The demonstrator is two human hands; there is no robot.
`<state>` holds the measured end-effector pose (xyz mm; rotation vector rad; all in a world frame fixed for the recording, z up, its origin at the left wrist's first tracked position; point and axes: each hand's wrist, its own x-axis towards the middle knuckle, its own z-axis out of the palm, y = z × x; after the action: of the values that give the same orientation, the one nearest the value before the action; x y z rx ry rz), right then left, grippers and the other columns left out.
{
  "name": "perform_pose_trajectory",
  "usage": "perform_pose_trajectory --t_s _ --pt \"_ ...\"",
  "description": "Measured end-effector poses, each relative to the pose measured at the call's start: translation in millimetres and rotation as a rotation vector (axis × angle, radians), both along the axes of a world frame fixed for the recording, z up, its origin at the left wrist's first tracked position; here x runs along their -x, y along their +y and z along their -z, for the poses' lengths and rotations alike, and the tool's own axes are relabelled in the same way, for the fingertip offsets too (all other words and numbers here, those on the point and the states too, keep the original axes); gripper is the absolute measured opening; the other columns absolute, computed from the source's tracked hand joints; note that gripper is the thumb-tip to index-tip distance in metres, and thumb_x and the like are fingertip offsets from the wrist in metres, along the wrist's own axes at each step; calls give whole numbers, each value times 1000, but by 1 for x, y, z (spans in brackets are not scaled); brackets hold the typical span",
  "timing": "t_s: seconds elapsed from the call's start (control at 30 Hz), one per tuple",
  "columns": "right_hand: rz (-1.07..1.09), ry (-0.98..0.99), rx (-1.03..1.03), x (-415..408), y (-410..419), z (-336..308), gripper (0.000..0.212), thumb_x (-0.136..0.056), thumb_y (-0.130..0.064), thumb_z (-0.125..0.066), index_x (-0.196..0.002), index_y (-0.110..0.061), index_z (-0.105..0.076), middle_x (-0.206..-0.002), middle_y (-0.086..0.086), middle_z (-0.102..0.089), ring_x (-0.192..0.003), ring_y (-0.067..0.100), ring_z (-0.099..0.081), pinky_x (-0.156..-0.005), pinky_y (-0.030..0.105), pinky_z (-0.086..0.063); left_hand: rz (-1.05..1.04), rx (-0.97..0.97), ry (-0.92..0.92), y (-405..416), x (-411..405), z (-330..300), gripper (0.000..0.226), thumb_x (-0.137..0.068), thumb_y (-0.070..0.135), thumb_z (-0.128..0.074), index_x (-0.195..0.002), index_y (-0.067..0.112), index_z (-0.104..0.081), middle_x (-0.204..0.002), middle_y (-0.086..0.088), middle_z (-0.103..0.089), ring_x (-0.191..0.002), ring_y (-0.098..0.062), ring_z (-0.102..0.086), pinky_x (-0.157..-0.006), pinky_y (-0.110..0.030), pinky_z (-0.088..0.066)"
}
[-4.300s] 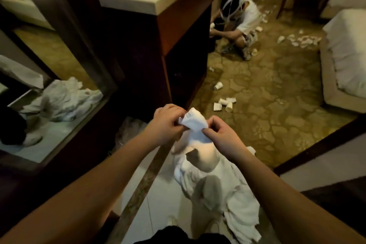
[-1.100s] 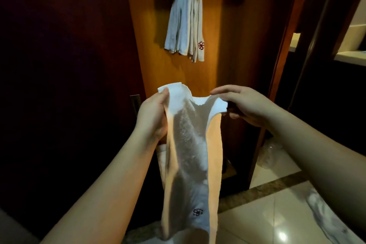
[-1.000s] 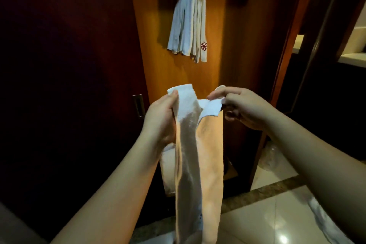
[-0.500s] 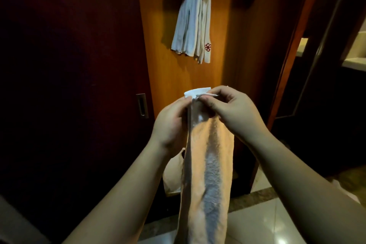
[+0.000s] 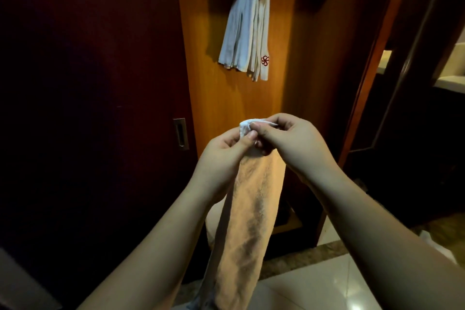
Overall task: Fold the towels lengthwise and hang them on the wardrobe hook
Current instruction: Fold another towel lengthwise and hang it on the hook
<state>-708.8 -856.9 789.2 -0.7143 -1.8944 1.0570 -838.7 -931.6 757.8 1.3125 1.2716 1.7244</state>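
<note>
Since half a second ago I see both hands have bunched the folded towel's point(image 5: 251, 209) top edge tighter. Left of that towel, a recessed door handle point(image 5: 180, 134) sits in the dark wardrobe door. My left hand point(image 5: 221, 158) pinches the top corner; the right hand point(image 5: 289, 141) pinches it too. Above the folded towel, hung towels point(image 5: 245, 33) drape on the wooden panel point(image 5: 214, 98).

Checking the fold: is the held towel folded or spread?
Folded: the towel hangs as one narrow strip, both hands pinching its top.
</note>
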Motion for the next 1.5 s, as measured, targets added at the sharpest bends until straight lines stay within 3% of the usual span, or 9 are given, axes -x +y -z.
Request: perform_pose_trajectory --t_s 0.23,0.37,0.53,0.67,0.9,1.0,1.13,1.37,1.5 --pt "-129 -270 117 -7 6 -14 24 -92 -44 -65 -99 -21 -69 -75 -2 -75 -60 8 -69 -46 19 -35 -28 60 -26 -4 6 3 27 -102 29 -50 -114 19 -72 -105 -10 -74 -100 -27 -69 -91 -43 -52" --pt "-238 -590 49 -23 20 -20 20 -93 -39 -65 -102 -21 -65 -76 0 -76 -59 10 -69 -46 16 -40 -28 49 -125 -7 20 2 30 -98 25 -55 -113 5 -70 -107 -24 -72 -93 -33 -67 -84 -39 -53" --pt "-245 -1083 -110 -38 41 -2 15 -95 -46 -61 -104 -34 -61 -78 -7 -76 -64 4 -70 -59 20 -48 -37 55 -156 -14 37 5 27 -86 28 -59 -94 6 -73 -87 -13 -74 -76 -22 -68 -73 -32 -53" --pt "-208 -1180 -300 -48 52 3 29 -93 -54 -58 -108 -31 -66 -97 -13 -68 -85 2 -63 -76 22 -52 2 67 -128 -21 46 8 29 -87 26 -55 -98 4 -70 -85 -9 -75 -73 -17 -70 -70 -27 -56" --pt "-145 -802 -408 -60 57 2 28 -87 -52 -61 -101 -29 -69 -102 -12 -64 -94 3 -60 -84 34 -54 -67 57 -110 -29 63 13 27 -89 30 -58 -98 11 -75 -98 -13 -75 -91 -26 -71 -85 -38 -56" --pt "-85 -523 -369 -60 45 6 9 -88 -42 -66 -88 -35 -62 -89 -12 -64 -83 -3 -60 -72 16 -48 -132 29 -104 -31 63 14 28 -89 29 -54 -102 11 -71 -94 -6 -76 -89 -19 -70 -84 -34 -54" --pt "21 -140 -276 -50 30 20 21 -92 -26 -68 -98 -41 -54 -96 -19 -60 -84 -14 -57 -70 0 -40 -148 -24 -145 -32 59 11 31 -90 30 -50 -108 10 -67 -94 -2 -76 -88 -14 -71 -77 -23 -57" --pt "205 261 -175 -30 23 42 14 -99 -28 -59 -89 -37 -61 -85 -17 -65 -78 -10 -60 -66 7 -43 -121 -66 -195 -28 41 7 32 -89 30 -50 -108 9 -66 -98 -5 -76 -93 -17 -71 -84 -28 -57" --pt "281 338 -280 -30 25 45 20 -100 -24 -57 -93 -43 -55 -85 -35 -62 -80 -14 -57 -70 5 -41 -168 -77 -147 -23 35 8 29 -91 36 -54 -104 16 -71 -102 -7 -75 -97 -22 -70 -87 -35 -55"
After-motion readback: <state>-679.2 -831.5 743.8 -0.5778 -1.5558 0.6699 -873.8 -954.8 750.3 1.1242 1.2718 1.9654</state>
